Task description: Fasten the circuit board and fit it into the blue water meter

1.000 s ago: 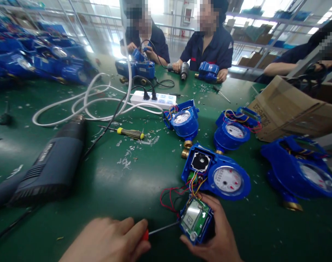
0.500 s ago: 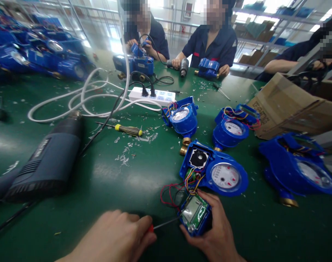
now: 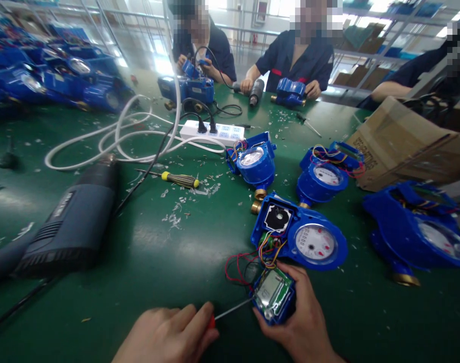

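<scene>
My left hand [image 3: 173, 333] is closed on a screwdriver [image 3: 233, 308] with a red handle and a thin metal shaft. The shaft's tip meets the left edge of a blue display module [image 3: 273, 295], which has a green circuit board and a small grey screen. Fingers and thumb of my right hand [image 3: 300, 317] grip that module from the right and below. Coloured wires [image 3: 270, 252] run from the module to an opened blue water meter [image 3: 301, 234] lying just beyond it, its round white dial facing up. Most of the screwdriver's handle is hidden in my left hand.
A heat gun [image 3: 69, 222] lies at left, near a yellow-black screwdriver [image 3: 180, 180] and a white power strip [image 3: 215, 132] with looped cable. More blue meters [image 3: 254, 159] stand beyond and right, by a cardboard box [image 3: 396, 146]. Co-workers sit across the green table [image 3: 147, 272].
The whole view has shifted slightly. My left hand has moved a little to the right and its outline is sharper; the screwdriver still touches the module, which stays in my right hand.
</scene>
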The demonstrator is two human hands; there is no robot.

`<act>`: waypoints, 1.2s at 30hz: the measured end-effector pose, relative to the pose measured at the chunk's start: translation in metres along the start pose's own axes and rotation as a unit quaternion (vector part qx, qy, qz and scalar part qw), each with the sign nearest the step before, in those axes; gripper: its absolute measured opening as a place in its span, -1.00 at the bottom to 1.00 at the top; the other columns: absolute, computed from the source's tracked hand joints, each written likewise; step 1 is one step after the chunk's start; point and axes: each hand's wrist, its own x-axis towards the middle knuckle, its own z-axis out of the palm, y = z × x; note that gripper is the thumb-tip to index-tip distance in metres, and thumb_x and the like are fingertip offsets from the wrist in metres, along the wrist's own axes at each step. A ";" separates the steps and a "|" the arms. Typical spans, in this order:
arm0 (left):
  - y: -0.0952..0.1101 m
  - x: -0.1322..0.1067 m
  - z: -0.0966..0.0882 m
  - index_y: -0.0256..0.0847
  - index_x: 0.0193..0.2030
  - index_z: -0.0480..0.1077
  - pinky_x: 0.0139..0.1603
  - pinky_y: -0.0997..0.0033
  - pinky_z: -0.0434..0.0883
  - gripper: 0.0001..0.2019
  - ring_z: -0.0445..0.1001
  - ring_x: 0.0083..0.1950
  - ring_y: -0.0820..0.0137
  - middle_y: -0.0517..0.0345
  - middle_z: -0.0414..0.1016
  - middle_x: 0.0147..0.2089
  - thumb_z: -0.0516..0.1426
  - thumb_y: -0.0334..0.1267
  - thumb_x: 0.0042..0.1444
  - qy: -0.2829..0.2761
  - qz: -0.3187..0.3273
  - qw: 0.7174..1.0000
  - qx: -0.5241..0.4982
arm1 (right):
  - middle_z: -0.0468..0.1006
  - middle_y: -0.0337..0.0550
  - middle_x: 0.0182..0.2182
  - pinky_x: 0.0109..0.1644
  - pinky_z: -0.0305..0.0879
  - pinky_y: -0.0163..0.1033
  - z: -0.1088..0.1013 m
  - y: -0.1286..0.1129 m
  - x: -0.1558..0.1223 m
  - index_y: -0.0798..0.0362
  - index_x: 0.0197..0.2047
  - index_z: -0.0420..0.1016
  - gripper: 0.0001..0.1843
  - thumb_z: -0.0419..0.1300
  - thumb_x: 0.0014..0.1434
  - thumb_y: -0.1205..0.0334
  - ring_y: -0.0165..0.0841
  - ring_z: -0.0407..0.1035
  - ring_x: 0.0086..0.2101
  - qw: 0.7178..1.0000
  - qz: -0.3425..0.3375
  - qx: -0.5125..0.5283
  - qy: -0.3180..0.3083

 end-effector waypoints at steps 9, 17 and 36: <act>-0.046 0.016 0.003 -0.25 -0.03 0.24 -0.54 0.40 0.19 -0.79 0.35 -0.50 0.41 0.19 0.35 -0.45 -0.06 -0.29 0.24 -0.063 0.093 0.990 -0.085 | 0.36 0.03 -0.11 -0.11 0.41 -0.03 -0.002 0.007 0.003 0.09 0.04 0.10 -0.28 0.28 -0.21 0.25 -0.11 0.36 -0.13 0.999 -0.003 0.007 -0.039; -0.056 0.024 0.009 -0.31 0.01 0.24 -0.54 0.37 0.17 -0.75 0.29 -0.52 0.40 0.18 0.33 -0.47 0.00 -0.34 0.19 -0.019 0.147 0.987 -0.064 | 0.40 0.00 -0.13 -0.16 0.41 -0.02 -0.004 0.007 0.003 0.05 0.05 0.09 -0.31 0.24 -0.18 0.24 -0.12 0.39 -0.16 0.998 0.026 0.015 -0.064; -0.053 0.015 0.019 -0.35 0.04 0.27 -0.56 0.38 0.20 -0.65 0.31 -0.54 0.41 0.18 0.35 -0.51 0.13 -0.33 0.10 0.052 0.170 0.983 -0.053 | 0.52 -0.07 -0.24 -0.32 0.46 -0.14 -0.005 0.012 -0.004 -0.01 0.00 0.24 -0.28 0.31 -0.30 0.18 -0.14 0.47 -0.32 0.963 0.140 0.219 -0.076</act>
